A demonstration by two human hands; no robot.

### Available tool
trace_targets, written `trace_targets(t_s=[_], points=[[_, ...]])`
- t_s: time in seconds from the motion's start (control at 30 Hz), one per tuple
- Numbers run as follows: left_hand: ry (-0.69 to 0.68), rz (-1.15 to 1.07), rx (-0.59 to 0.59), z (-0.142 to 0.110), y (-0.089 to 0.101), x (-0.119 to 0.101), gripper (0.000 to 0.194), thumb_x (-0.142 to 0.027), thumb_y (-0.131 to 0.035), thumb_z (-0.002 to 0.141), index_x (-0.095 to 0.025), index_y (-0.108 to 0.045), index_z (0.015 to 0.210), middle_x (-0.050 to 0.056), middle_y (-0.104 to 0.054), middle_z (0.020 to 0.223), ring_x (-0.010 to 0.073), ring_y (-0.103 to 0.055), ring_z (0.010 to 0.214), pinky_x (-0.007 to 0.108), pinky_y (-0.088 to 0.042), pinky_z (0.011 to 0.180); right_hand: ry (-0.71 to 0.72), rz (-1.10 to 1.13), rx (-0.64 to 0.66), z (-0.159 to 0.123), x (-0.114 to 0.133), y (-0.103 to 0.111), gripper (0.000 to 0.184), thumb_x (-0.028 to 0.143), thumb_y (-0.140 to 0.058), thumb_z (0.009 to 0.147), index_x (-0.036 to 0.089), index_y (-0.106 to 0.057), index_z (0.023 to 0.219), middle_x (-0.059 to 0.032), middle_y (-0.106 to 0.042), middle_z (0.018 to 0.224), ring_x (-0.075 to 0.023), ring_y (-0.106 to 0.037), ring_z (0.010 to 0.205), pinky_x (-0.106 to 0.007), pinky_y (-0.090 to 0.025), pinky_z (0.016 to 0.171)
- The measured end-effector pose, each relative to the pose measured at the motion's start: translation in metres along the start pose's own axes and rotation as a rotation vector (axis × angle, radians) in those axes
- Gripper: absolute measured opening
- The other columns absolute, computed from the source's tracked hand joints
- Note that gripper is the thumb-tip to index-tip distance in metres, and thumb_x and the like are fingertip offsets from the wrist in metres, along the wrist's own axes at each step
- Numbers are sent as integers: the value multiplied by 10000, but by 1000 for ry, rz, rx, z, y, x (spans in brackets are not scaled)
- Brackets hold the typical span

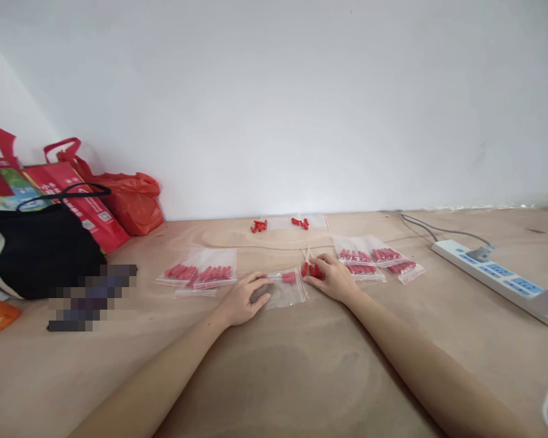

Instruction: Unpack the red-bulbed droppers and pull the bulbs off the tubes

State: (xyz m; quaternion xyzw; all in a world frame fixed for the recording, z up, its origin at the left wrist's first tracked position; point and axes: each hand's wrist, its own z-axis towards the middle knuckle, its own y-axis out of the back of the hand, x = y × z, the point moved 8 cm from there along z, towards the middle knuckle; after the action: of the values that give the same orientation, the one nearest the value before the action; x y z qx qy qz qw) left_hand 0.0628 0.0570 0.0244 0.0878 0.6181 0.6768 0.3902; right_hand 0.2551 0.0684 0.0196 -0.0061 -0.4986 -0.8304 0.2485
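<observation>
2 hands: L hand (247, 299) rests on clear bag (283, 300), thumb + fingers apart, can't tell if pinching; R hand (335, 278) curls over red pieces (305, 269), can't tell if any gripped.
Clear bag: flat btwn hands, 1 red tip (289, 277) at R end.
Bag feel: prob. v. light, limp, slippery; hold by edge, film may crease.
Red pieces: partly under R hand, pale sticks (307, 252) poking out behind; prob. light, fairly stiff, may roll; pinch at red end.
Packed bags (217, 272): lying L + R of hands, red rows inside.
Table (237, 377): wood-look, pale brown; loose red bits (259, 227) at back near wall.
Room: plain white wall (301, 109); power strip (495, 275) far R, shopping bags (77, 204) + black bag (36, 249) far L.
</observation>
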Motion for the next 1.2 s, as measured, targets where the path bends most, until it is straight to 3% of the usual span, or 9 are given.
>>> trace_targets(t_s=[0.27,0.37,0.5,0.6,0.8,1.0,1.2], points=[[-4,-5,5,0,0,0,307,-291,-448,797,-213,-547,1077,73,-501,1175,190,-495,1062,340,-389,925,138,-31,7,3,13,0,315,381,-507,776,256,-555,1061,-73,-527,1018,-215,-477,914,-357,-366,774],[-12,-11,0,0,-1,0,302,-288,-450,796,-212,-548,1072,72,-503,1172,187,-492,1064,337,-386,927,128,-6,-23,3,18,5,234,317,-507,774,249,-586,983,-64,-530,1008,-209,-465,921,-350,-341,776],[-13,-5,-5,0,-2,1,295,-293,-447,800,-217,-546,1067,65,-503,1171,185,-488,1065,338,-382,928,84,136,-1,1,22,6,120,265,-544,728,211,-609,812,-29,-547,816,-164,-476,800,-308,-333,742],[-16,-1,5,0,-2,0,296,-295,-440,803,-213,-541,1069,66,-504,1165,184,-485,1067,334,-378,930,66,163,59,1,26,0,134,297,-572,710,225,-623,811,-13,-545,735,-160,-473,757,-302,-316,711],[-57,-22,2,0,2,-5,309,-288,-452,792,-207,-501,1086,48,-544,1120,174,-499,1039,317,-389,908,26,39,88,3,31,-8,297,456,-594,698,244,-629,903,-35,-577,776,-186,-470,789,-306,-266,675],[11,9,9,0,-1,1,388,-330,-484,765,-172,-487,1119,77,-547,1158,205,-486,1078,355,-372,932,35,69,119,3,35,-6,322,528,-607,654,222,-617,754,-20,-577,770,-177,-469,785,-302,-247,680],[6,-10,26,0,-2,0,374,-317,-482,767,-178,-503,1114,70,-540,1181,196,-464,1114,357,-349,962,90,84,171,2,43,-9,366,564,-598,638,213,-607,739,-18,-582,772,-176,-478,789,-308,-249,693]])
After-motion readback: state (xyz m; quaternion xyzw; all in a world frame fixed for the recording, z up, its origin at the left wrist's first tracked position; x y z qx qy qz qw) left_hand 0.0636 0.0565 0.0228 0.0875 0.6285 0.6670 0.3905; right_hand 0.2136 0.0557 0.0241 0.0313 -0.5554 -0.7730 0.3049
